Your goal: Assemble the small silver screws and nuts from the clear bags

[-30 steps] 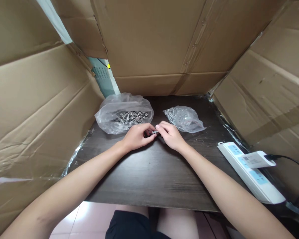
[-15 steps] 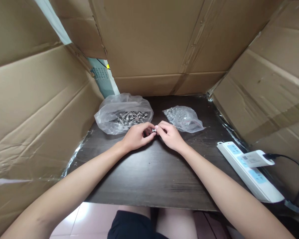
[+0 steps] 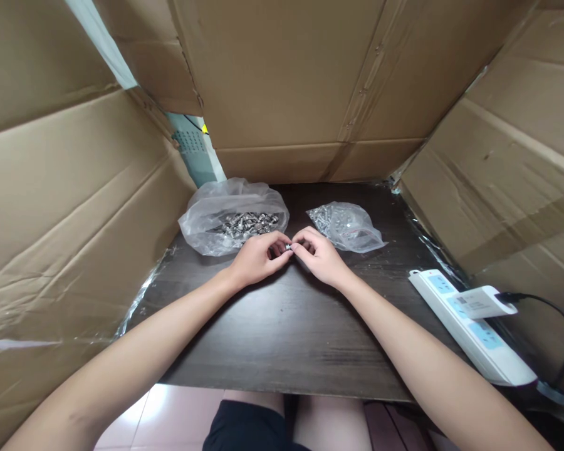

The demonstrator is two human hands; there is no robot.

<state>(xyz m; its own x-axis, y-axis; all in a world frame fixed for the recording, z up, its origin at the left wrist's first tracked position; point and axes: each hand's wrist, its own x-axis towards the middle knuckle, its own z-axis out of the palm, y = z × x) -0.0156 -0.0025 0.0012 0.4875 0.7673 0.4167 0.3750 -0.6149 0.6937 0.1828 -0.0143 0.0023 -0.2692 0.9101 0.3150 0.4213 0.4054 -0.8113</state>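
My left hand (image 3: pixel 258 258) and my right hand (image 3: pixel 320 255) meet at the middle of a dark wooden table (image 3: pixel 282 332). Both pinch a small metal screw (image 3: pixel 288 247) between thumb and fingertips. Just behind my left hand lies an open clear plastic bag of metal screws (image 3: pixel 235 216). Behind my right hand lies a smaller clear zip bag (image 3: pixel 345 225) with small metal parts in it.
Cardboard sheets wall the table in on the left (image 3: pixel 70 207), back (image 3: pixel 301 88) and right (image 3: pixel 507 163). A white power strip (image 3: pixel 470 326) with a white adapter and a black cable lies at the right edge.
My fingers have shifted a little around the small screw and the hands have drawn slightly closer. The bags have not moved.
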